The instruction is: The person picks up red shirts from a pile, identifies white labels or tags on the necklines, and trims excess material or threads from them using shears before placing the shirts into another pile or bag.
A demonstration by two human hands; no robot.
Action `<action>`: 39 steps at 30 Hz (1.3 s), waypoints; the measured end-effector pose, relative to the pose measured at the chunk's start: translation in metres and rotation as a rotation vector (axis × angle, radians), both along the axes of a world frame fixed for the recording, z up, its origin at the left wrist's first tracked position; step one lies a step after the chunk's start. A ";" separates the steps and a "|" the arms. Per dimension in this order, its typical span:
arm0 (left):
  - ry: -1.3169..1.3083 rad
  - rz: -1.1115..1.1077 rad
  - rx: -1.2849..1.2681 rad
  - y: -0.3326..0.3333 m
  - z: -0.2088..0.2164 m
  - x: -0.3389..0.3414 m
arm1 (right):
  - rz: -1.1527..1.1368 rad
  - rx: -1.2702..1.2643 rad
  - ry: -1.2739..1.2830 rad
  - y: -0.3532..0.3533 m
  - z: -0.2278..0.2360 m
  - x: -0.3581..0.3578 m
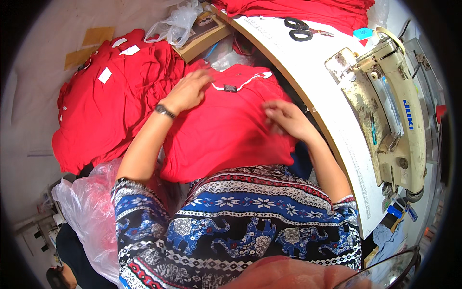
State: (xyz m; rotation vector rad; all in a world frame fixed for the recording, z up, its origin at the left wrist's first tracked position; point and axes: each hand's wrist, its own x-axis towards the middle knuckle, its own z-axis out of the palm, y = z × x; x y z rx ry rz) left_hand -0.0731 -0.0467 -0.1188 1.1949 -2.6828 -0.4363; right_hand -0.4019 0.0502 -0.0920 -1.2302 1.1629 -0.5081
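A red shirt [216, 130] lies spread over my lap, its neckline edged with white tape and a small dark label [230, 88] at the middle. My left hand [189, 90], with a dark watch [165, 111] at the wrist, rests on the cloth just left of the neckline, its fingers stretched out. Over the right side of the shirt is my right hand [288, 119]. Its fingers are bent and a little apart, partly smeared by motion, and they grip nothing that I can see. Whether they touch the cloth I cannot tell.
To the left rises a heap of red garments [110, 111] with white paper tags; below it sits a clear plastic bag [89, 202]. A curved white table [308, 72] on the right bears black scissors [305, 30] and a cream sewing machine [404, 115]. A cardboard box [204, 38] stands ahead.
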 end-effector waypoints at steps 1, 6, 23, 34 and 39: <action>0.004 -0.023 -0.075 -0.012 -0.017 -0.003 | -0.071 -0.018 -0.037 -0.011 -0.009 0.013; 0.095 -0.044 0.086 -0.034 -0.015 -0.004 | -0.127 -0.146 0.164 -0.056 -0.039 0.032; 0.490 0.149 0.436 0.079 0.060 -0.086 | -0.143 -0.521 -0.007 0.020 -0.012 0.042; 0.870 0.307 0.892 0.094 0.030 -0.079 | -0.283 -0.345 -0.185 0.040 -0.031 0.056; 0.766 0.279 0.890 0.090 0.031 -0.078 | -0.302 -0.380 -0.164 0.041 -0.039 0.056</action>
